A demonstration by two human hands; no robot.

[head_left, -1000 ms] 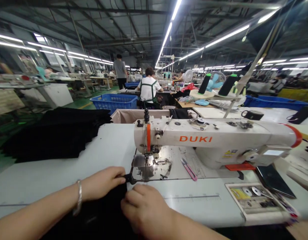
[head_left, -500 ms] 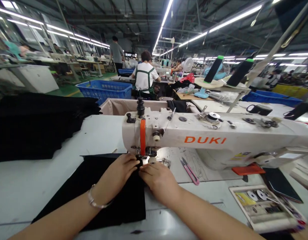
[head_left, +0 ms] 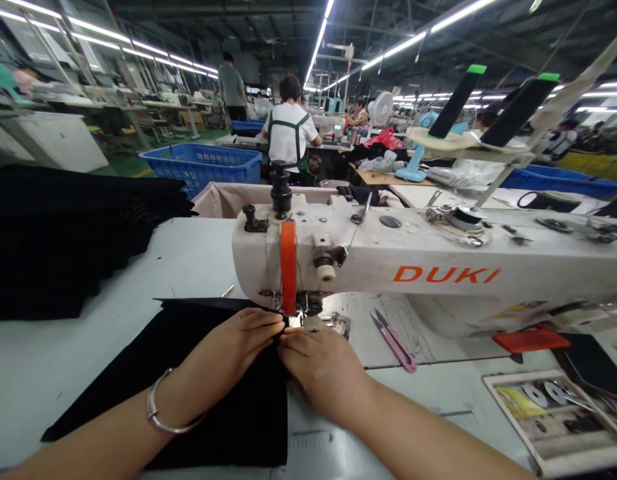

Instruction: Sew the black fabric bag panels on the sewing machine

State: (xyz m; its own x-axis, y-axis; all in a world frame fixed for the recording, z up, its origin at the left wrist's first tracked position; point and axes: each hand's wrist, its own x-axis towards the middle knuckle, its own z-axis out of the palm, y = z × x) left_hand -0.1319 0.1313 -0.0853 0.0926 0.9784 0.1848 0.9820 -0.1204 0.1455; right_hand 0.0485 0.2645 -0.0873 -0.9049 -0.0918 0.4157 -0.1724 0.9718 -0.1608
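A piece of black fabric (head_left: 238, 420) lies flat on the white table, its far right edge running up to the needle area of the DUKI sewing machine (head_left: 368, 267). My left hand (head_left: 225, 363), with a silver bangle at the wrist, rests over the fabric, fingers pressed together on its edge just left of the presser foot. Close beside it, my right hand (head_left: 321, 363) pinches the same edge, thumb and fingertips partly hidden. The foot and needle are mostly covered by my fingers and an orange strip (head_left: 288, 268) on the machine head.
Pink thread snips (head_left: 395, 341) lie right of the needle. A tray (head_left: 543, 420) with bobbins and a dark flat device (head_left: 598, 363) sit further right. Stacked black fabric (head_left: 73, 247) covers the far left. Behind are a blue basket (head_left: 203, 167) and a seated person (head_left: 289, 133).
The view has shifted, so the machine looks larger and the snips and tray sit further right. Both hands stay by the presser foot; the left fingers lie a little straighter on the fabric.
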